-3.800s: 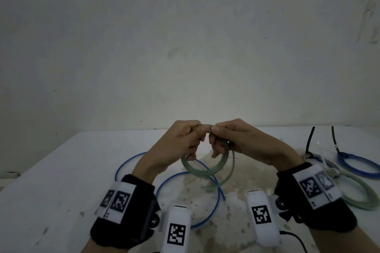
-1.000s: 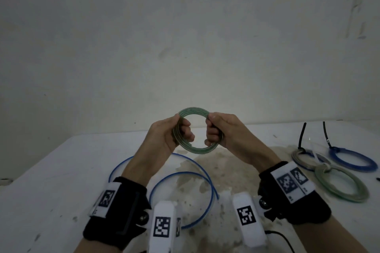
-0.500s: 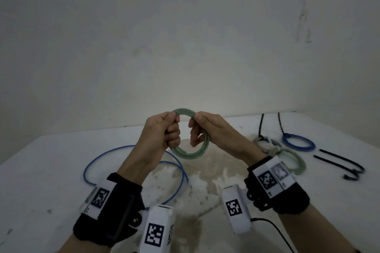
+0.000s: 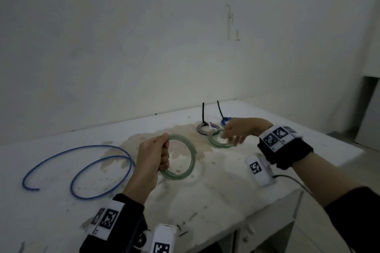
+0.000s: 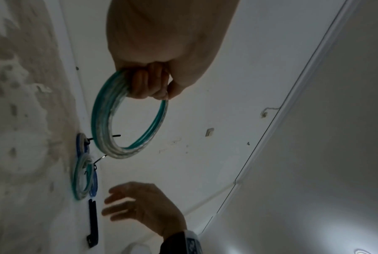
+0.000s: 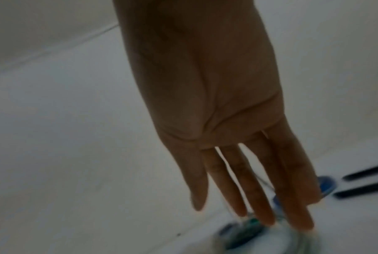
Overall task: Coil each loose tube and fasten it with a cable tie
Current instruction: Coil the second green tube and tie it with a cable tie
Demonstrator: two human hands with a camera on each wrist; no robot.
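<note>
meanwhile the left hand (image 4: 153,155) grips the green coil (image 4: 186,157) above the table's (image 4: 51,207) middle, while the empty right hand (image 4: 239,129), fingers (image 6: 259,197) spread, nears the black cable ties (image 6: 366,180) toward the far right corner.

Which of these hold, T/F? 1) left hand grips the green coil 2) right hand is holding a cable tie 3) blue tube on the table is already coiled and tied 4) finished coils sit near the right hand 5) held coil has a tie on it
1) True: the left hand grips the green coil above the table.
2) False: the right hand is open, fingers straight, holding nothing.
3) False: the blue tube lies loose and untied.
4) True: the finished coils lie under its fingers.
5) False: no tie shows on it; loose black cable ties lie on the table.
</note>
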